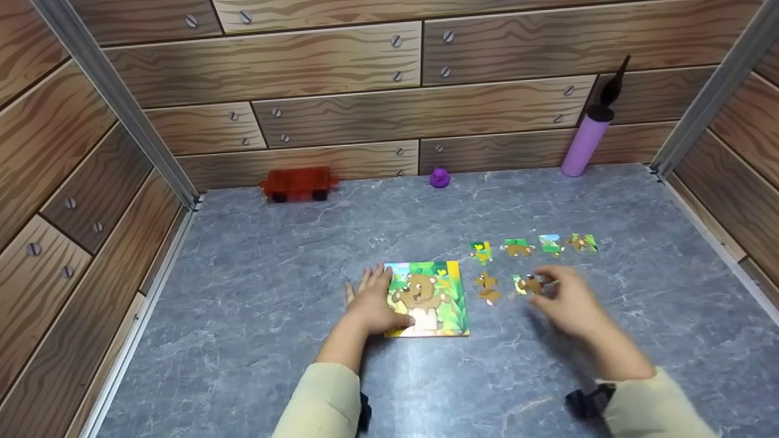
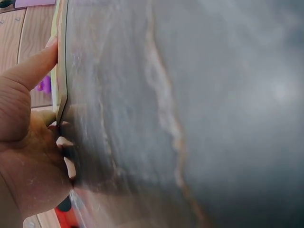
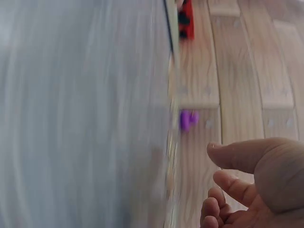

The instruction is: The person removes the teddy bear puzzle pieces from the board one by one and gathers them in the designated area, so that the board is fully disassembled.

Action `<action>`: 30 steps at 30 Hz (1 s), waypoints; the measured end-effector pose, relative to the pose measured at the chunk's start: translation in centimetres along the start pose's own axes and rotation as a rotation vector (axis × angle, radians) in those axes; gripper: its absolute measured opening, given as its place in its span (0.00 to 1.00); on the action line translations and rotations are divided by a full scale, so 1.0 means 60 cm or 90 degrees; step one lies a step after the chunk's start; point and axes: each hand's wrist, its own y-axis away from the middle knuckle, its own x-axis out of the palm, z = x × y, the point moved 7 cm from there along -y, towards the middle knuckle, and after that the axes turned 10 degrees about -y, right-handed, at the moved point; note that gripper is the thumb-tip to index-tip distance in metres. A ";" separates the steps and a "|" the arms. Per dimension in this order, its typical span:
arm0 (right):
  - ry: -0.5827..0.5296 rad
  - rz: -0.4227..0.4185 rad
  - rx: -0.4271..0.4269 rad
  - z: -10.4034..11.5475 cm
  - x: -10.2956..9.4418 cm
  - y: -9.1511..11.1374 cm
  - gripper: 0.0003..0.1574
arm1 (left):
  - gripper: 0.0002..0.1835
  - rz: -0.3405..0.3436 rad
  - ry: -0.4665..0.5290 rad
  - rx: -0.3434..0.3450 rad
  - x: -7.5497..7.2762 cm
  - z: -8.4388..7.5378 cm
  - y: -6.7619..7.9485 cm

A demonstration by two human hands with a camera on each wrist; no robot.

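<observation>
A square puzzle board (image 1: 453,307) with a bear picture and a pale patch near its bottom lies flat on the table. My left hand (image 1: 370,304) rests along its left side, fingers spread and thumb on the lower edge; the left wrist view shows that thumb against the board's rim. To the right, loose puzzle pieces lie in two rows. My right hand (image 1: 569,299) hovers at a brown-and-green puzzle piece (image 1: 528,285) in the lower row. Its thumb and fingers stand apart with nothing between them in the right wrist view. Beside that lies a brown puzzle piece (image 1: 485,288).
The upper row holds several pieces, among them a blue-and-green puzzle piece (image 1: 550,244). Along the back wall stand a red toy wagon (image 1: 298,184), a purple toy duck (image 1: 439,177) and a purple hand pump (image 1: 585,143). Wood-patterned walls (image 1: 341,61) enclose the grey table (image 1: 274,274).
</observation>
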 end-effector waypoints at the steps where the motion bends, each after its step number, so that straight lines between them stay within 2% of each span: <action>1: -0.009 0.006 -0.007 0.011 0.013 0.003 0.34 | 0.61 -0.001 -0.001 0.001 0.000 -0.001 0.000; 5: -0.027 0.030 -0.035 0.050 0.064 0.009 0.35 | 0.62 -0.004 -0.004 0.003 0.000 -0.004 0.000; 9: -0.050 0.082 -0.051 0.080 0.120 0.012 0.38 | 0.62 -0.005 -0.009 -0.002 0.001 -0.002 0.001; 16: -0.045 0.161 -0.036 0.110 0.210 0.005 0.38 | 0.62 -0.010 -0.009 0.000 -0.001 -0.001 0.001; 20: -0.029 0.180 -0.023 0.113 0.231 -0.001 0.36 | 0.62 -0.012 -0.013 0.006 -0.001 -0.004 0.002; 30: 0.029 0.184 -0.030 0.112 0.243 -0.002 0.30 | 0.60 -0.009 -0.006 0.012 -0.002 -0.002 0.003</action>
